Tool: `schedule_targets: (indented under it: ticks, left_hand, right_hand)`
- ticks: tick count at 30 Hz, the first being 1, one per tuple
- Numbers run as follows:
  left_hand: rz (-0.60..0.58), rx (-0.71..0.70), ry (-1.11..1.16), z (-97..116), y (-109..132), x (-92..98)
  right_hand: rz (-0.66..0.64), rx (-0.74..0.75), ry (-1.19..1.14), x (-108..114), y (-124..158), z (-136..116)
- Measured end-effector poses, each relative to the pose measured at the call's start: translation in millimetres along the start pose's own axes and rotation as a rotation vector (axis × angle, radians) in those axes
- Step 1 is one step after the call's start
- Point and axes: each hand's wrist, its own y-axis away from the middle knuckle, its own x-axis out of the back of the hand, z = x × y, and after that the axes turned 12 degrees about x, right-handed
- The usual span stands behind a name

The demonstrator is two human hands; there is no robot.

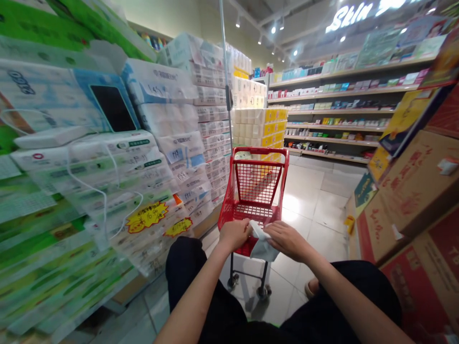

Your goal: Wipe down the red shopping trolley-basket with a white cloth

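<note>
Both hands are at the near end of a small red shopping cart (pixel 258 184) with a mesh basket and black wheels. My left hand (pixel 234 235) grips the left side of a white cloth (pixel 263 246), fingers curled toward it. My right hand (pixel 287 240) pinches the cloth's right side. The cloth is bunched between the hands and hangs down in front of the red basket. Part of the basket's near edge is hidden behind the hands and the cloth.
Stacked tissue packs (pixel 172 110) line the left, with a phone (pixel 112 108) and a white cable on them. Cardboard boxes (pixel 416 177) stand close on the right. Shelves of small goods (pixel 333 107) run along the back. White floor tiles (pixel 304 191) lie between.
</note>
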Motion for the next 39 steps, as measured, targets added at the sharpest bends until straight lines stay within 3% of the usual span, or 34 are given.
schedule_targets:
  ticks: [8,12,16,20,22,26,32,39]
  left_hand:
    - [-0.036,-0.058,-0.063,8.5,-6.1,5.8]
    - [-0.046,-0.050,-0.084,9.4,-6.4,6.7]
    - [-0.075,-0.033,-0.093,-1.7,-6.4,10.5]
    - [-0.086,-0.033,-0.096,-20.3,-11.0,17.6]
    - [-0.085,-0.044,-0.083,-28.7,-13.9,21.4]
    - [-0.091,-0.076,-0.051,-38.0,-16.7,26.2]
    - [-0.122,-0.152,-0.043,-31.1,-10.5,21.4]
    - [-0.135,-0.159,-0.014,-19.5,-2.3,18.6]
  right_hand:
    - [0.086,-0.152,0.155,-2.6,19.5,76.6]
    - [0.158,-0.249,0.148,-10.2,12.4,95.7]
    - [0.222,-0.255,0.068,-20.9,7.8,73.2]
    - [0.221,-0.148,-0.003,-30.7,-0.5,17.5]
    - [0.238,-0.170,-0.009,-34.3,-7.8,-6.3]
    - [0.241,-0.169,0.024,-34.4,-21.1,-17.3]
    - [0.087,-0.025,0.008,-16.5,-18.3,28.0]
    - [0.109,-0.164,0.105,-6.6,-8.8,88.3]
